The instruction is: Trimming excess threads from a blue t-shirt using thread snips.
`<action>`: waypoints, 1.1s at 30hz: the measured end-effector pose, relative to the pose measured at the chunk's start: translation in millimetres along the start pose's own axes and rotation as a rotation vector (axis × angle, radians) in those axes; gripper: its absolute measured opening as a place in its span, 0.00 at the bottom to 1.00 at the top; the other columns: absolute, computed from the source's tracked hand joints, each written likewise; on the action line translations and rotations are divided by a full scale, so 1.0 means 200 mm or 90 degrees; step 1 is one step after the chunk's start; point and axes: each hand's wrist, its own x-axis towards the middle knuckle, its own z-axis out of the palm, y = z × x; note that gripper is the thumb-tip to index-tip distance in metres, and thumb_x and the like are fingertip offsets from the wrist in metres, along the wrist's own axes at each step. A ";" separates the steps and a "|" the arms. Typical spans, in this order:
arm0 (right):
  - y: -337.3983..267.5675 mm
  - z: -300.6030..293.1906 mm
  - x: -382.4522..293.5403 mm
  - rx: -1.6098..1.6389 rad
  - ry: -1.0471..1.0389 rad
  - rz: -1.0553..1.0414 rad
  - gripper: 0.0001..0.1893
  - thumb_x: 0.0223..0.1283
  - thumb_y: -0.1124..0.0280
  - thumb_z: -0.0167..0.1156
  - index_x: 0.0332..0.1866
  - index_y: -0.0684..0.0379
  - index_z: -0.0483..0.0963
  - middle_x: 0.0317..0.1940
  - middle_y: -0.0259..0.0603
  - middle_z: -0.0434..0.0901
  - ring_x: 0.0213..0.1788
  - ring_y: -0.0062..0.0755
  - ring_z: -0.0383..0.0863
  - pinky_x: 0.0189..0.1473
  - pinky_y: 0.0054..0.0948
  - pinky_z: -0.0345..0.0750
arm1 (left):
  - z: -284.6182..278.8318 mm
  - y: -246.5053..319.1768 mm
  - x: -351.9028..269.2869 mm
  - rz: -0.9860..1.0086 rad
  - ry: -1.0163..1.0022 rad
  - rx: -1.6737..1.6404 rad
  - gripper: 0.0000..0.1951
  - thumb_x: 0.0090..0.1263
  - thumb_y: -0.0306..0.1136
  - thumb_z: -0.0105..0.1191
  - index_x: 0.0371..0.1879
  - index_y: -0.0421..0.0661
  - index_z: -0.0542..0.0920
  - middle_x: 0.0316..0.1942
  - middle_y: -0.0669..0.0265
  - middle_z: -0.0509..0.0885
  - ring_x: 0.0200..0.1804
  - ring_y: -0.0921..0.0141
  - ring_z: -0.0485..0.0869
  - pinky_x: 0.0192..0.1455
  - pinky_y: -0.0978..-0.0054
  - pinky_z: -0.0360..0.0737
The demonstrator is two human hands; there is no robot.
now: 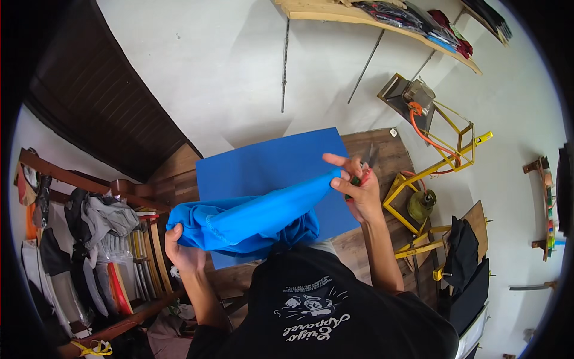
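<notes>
A bright blue cloth garment point(269, 211) with a stitched seam is stretched between my hands above a blue tabletop point(251, 166). My left hand point(184, 251) grips its bunched left end, thumb on top. At the other end, my right hand point(358, 186) pinches a narrow tip of the cloth between thumb and fingers, with the index finger extended. A small pair of scissors point(368, 157) with red and green on the handles is also held in that hand, blades pointing away from me. The blades are blurred. Loose folds of the garment hang towards my lap.
At left, a rack point(139, 251) holds clothes and stacked boards. Yellow metal frames point(403, 179) stand at right, with a green gas cylinder point(421, 203) and an orange hose point(426, 137). A wooden shelf point(332, 15) bears folded garments. A dark door point(107, 89) is far left.
</notes>
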 end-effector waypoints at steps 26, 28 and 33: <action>-0.22 0.36 0.20 -0.346 -0.218 -0.028 0.18 0.49 0.77 0.68 0.24 0.58 0.61 0.34 0.39 0.84 0.33 0.18 0.75 0.38 0.20 0.73 | -0.03 -0.39 -0.28 -0.014 0.219 0.519 0.43 0.55 0.40 0.71 0.66 0.41 0.58 0.66 0.56 0.63 0.69 0.62 0.62 0.70 0.57 0.56; -0.10 0.43 0.18 -0.296 -0.306 0.019 0.19 0.50 0.78 0.67 0.25 0.58 0.59 0.34 0.40 0.84 0.34 0.18 0.75 0.38 0.20 0.73 | 0.04 -0.38 -0.22 0.189 0.002 0.679 0.42 0.54 0.40 0.71 0.65 0.40 0.60 0.65 0.52 0.64 0.69 0.57 0.62 0.71 0.54 0.55; -0.01 0.55 0.14 -0.351 -0.396 0.059 0.19 0.53 0.80 0.65 0.26 0.57 0.57 0.35 0.42 0.83 0.36 0.18 0.75 0.38 0.23 0.74 | 0.28 -0.35 -0.01 0.165 -0.145 0.813 0.25 0.62 0.40 0.64 0.52 0.38 0.75 0.47 0.54 0.78 0.54 0.56 0.77 0.70 0.57 0.58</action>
